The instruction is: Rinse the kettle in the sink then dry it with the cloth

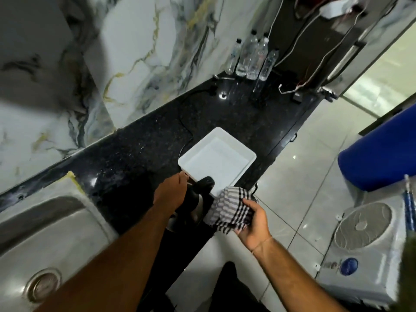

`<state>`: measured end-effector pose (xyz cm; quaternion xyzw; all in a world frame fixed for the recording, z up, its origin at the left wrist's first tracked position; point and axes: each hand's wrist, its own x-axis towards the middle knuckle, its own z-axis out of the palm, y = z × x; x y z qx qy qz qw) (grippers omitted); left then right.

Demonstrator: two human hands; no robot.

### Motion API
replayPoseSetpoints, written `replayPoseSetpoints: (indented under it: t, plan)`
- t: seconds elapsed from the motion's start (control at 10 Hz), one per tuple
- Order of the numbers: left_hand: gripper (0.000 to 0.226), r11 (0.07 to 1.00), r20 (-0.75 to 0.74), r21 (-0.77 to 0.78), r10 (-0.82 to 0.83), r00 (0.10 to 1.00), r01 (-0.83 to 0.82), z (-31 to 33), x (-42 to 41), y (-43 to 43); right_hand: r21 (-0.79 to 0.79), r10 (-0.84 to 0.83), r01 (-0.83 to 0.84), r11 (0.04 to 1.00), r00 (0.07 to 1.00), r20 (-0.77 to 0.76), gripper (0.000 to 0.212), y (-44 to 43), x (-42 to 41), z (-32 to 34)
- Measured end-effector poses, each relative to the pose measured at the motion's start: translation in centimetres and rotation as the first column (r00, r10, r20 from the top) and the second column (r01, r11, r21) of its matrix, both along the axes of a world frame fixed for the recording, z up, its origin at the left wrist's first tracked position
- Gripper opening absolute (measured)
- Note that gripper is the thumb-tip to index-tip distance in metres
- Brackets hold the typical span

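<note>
The kettle (195, 204), steel with a black handle and lid, is held over the front edge of the dark counter. My left hand (172, 190) is closed around its black handle from the left. A black-and-white checked cloth (231, 206) is pressed against the kettle's right side, and my right hand (253, 224) grips that cloth from below and behind. Most of the kettle's body is hidden by the cloth and my left hand. The steel sink (45, 233) lies at the lower left, apart from the kettle.
A white square tray (245, 154) sits on the black granite counter (135, 149) just behind the kettle. Several clear plastic bottles (252, 57) stand at the far end by the marbled wall. A white air cooler (364, 239) and a blue drum (382, 152) stand on the tiled floor, right.
</note>
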<state>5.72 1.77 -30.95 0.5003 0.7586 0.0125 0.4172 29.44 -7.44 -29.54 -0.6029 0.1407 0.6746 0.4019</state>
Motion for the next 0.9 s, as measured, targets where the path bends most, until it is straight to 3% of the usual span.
replayPoseSetpoints:
  t: [0.1,0.2,0.3,0.4,0.5,0.6,0.7,0.8,0.9]
  plan:
    - [0.068,1.0,0.038,-0.015,-0.021,0.999,0.022,-0.3,-0.3,-1.6,0.017,0.137,-0.139,0.99,0.988,0.069,0.04,1.9,2.8,0.5]
    - [0.059,1.0,0.108,0.02,-0.025,0.994,0.023,0.5,-0.8,-2.0,0.113,0.231,-0.269,0.956,0.935,0.269,0.029,5.5,3.6,1.7]
    - [0.054,0.991,0.126,0.108,-0.092,0.988,0.079,2.8,-0.6,-0.6,0.263,0.222,-0.437,0.86,0.785,0.578,0.015,11.0,4.1,3.2]
    - [0.058,0.963,0.096,0.249,-0.131,0.987,0.104,4.7,-0.8,1.0,0.063,0.314,-0.794,0.605,0.311,0.897,0.028,15.8,5.2,2.7]
    - [0.056,0.931,0.015,0.343,-0.135,0.991,0.122,6.6,0.0,2.7,-0.308,0.345,-0.948,0.075,-0.265,0.9,0.063,19.2,6.9,1.6]
    - [0.054,0.892,-0.079,0.448,-0.02,0.997,0.053,8.5,1.6,5.3,-0.607,0.227,-0.745,-0.279,-0.665,0.712,0.078,23.1,8.6,1.1]
    - [0.056,0.848,-0.162,0.53,0.123,0.979,-0.019,9.6,4.1,7.8,-0.605,0.262,-0.75,-0.267,-0.66,0.704,0.059,27.2,10.1,1.4]
    - [0.069,0.832,-0.267,0.554,0.156,0.951,0.019,10.2,7.0,10.4,-0.527,0.22,-0.829,-0.185,-0.558,0.8,0.054,31.0,11.0,1.7]
    - [0.077,0.86,-0.427,0.492,0.106,0.898,0.133,8.9,9.0,13.2,-0.499,0.052,-0.853,-0.154,-0.511,0.858,0.075,35.4,9.9,2.1]
